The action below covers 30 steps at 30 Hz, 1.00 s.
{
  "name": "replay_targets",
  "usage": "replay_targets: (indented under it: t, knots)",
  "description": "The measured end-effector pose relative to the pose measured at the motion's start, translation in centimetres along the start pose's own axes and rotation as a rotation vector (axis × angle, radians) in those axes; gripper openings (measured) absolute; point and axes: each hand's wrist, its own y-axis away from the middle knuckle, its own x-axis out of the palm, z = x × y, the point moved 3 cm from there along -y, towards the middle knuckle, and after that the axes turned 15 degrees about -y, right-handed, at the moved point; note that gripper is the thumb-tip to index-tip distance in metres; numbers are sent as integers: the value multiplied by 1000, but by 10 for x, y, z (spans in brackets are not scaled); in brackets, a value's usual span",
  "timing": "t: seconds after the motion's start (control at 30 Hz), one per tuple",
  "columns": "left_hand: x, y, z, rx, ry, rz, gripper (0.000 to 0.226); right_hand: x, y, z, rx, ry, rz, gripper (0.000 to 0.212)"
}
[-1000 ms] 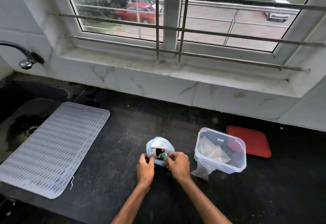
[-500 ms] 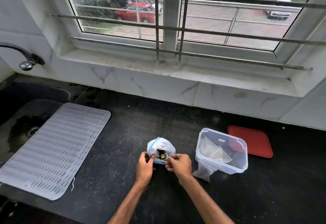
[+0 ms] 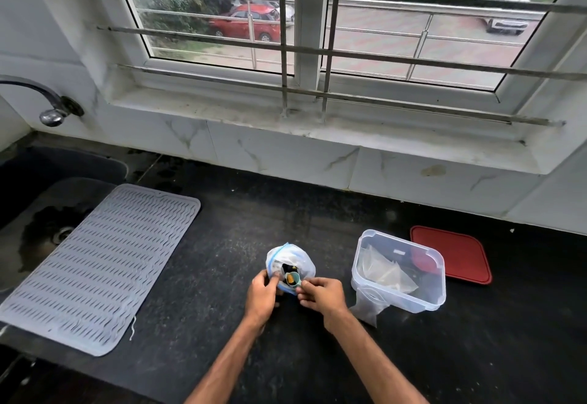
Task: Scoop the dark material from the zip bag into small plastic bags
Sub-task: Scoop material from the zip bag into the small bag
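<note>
Both hands, left (image 3: 263,289) and right (image 3: 320,292), pinch the zip bag's (image 3: 290,263) mouth; a slipped edge could spill dark material onto the counter (image 3: 222,260).

Bare counter (image 3: 222,276) between mat (image 3: 98,263) and bag (image 3: 301,260)

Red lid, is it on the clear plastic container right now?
No, the red lid lies flat on the black counter beside the clear plastic container, whose top is open.
</note>
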Motion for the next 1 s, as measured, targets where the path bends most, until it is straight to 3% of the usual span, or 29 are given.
replay_targets:
  t: [0.13, 0.4, 0.47, 0.53, 0.67, 0.73, 0.83, 1.0]
  knots:
    - [0, 1, -1, 27, -18, -14, 20, -3, 2, 3, 74, -90, 7, 12]
    - [-5, -5, 5, 20, -104, -147, 10, -4, 9, 6, -7, -57, -5, 10]
    - [-10, -1, -1, 43, -78, -189, 27, -6, 18, 13, -12, -42, 34, 11]
    - [-21, 7, -9, 95, -85, -323, 43, -11, 28, 23, -11, -63, 83, 13]
    - [-32, 42, -41, 354, -104, -618, 38, -34, 49, 46, 7, -236, 160, 15]
    - [-17, 60, -56, 501, -134, -580, 31, -50, 58, 58, -52, -238, 153, 14]
    - [27, 78, -62, 571, -148, -348, 30, -78, 70, 77, -193, -146, 92, 12]
    - [96, 97, -48, 533, -284, -96, 73, -126, 78, 89, -367, 131, -20, 10]
